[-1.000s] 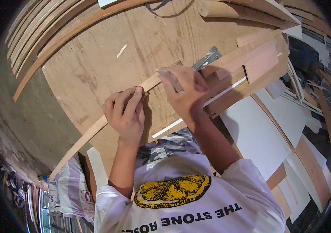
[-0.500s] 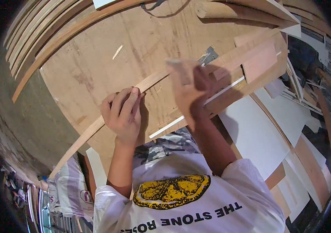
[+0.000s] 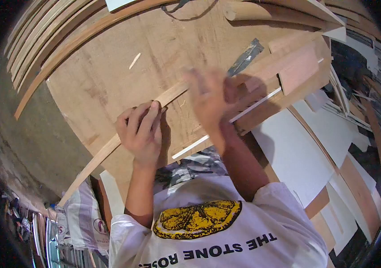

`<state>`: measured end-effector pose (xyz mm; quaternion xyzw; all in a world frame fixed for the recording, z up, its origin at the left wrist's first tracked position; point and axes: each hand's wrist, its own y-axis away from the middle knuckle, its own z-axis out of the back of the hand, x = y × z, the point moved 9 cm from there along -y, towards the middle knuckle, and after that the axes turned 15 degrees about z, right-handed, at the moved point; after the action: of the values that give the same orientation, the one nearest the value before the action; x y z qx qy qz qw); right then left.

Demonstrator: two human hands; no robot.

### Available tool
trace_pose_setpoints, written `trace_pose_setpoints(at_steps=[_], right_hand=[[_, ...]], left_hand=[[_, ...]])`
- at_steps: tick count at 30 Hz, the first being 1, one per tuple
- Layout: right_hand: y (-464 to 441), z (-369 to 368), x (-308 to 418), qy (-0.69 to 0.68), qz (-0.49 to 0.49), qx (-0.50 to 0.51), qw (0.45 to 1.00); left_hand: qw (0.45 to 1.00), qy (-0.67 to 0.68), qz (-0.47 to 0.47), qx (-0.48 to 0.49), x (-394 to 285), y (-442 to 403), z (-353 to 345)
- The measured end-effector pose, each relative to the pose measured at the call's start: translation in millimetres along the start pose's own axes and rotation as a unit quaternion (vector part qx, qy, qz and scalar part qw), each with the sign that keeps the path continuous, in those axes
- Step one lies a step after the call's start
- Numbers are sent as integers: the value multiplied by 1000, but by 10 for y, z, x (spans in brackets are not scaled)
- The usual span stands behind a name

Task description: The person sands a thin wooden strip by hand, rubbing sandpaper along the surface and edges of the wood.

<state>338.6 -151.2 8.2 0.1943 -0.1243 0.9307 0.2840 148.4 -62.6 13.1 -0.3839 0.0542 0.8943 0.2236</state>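
My left hand (image 3: 139,129) is closed round a long, thin wooden strip (image 3: 96,160), its fingers curled over the near part on the board. The strip slants from lower left up to my right hand (image 3: 208,98), which is smeared by motion over its upper end. Whether those fingers hold anything cannot be made out. Just beyond the right hand, a dark, flat, scuffed piece (image 3: 246,57) shows; its kind is unclear and its lower end is close to the hand. A narrow white strip (image 3: 190,146) runs under the right forearm along the board's near side.
The plywood worktop (image 3: 110,67) carries a small wood splinter (image 3: 135,60), a pinkish wood block (image 3: 298,70) and a thick rounded timber (image 3: 262,13). Curved wooden strips (image 3: 49,33) lie at the far left. White panels (image 3: 295,147) lean at the right; a sack (image 3: 83,216) stands lower left.
My right hand has shifted slightly left and down, still blurred. More of the dark flat piece shows, its far end further up and right. My left hand keeps its place on the wooden strip.
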Motion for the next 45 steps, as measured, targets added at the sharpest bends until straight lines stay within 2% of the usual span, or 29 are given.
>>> trace_pose_setpoints(at_steps=[3,6,9,11,13,15,21,24,27,30,33,37,40,43,45], right_hand=[[-143,166,-129,0,45,-89,995],[8,-10,184,-99,69,-50,992],[-15,31,222,-47,72,-18,996],[18,80,-42,-8,83,-98,992],[-1,115,-103,-2,72,-125,990],[9,57,-74,-31,36,-99,994],[182,-8,494,-117,133,-41,983],[92,56,321,180,204,-27,962],[43,31,42,12,0,-48,999],[211,-57,602,-114,102,-45,987],[184,-9,520,-129,41,-42,990],[100,177,206,24,-11,-49,998],[96,187,171,-40,-3,-44,998],[133,192,93,-36,-18,-50,998],[193,404,40,-73,-50,-86,992]], left_hand=[[1000,0,1,-6,-5,4,-1],[1000,2,1,-2,-6,13,-20],[1000,7,5,14,3,-16,17],[1000,9,14,23,8,-11,3],[999,4,20,44,28,-28,26],[998,8,25,59,41,-40,44],[998,13,26,64,60,-74,84],[996,28,34,74,71,-92,100],[995,46,35,82,65,-114,104],[994,57,50,83,90,-115,117],[992,68,70,85,141,-139,198],[995,-27,48,82,242,-77,454],[995,-58,37,77,391,26,573],[995,-64,31,77,424,44,628],[997,-52,30,55,387,67,661]])
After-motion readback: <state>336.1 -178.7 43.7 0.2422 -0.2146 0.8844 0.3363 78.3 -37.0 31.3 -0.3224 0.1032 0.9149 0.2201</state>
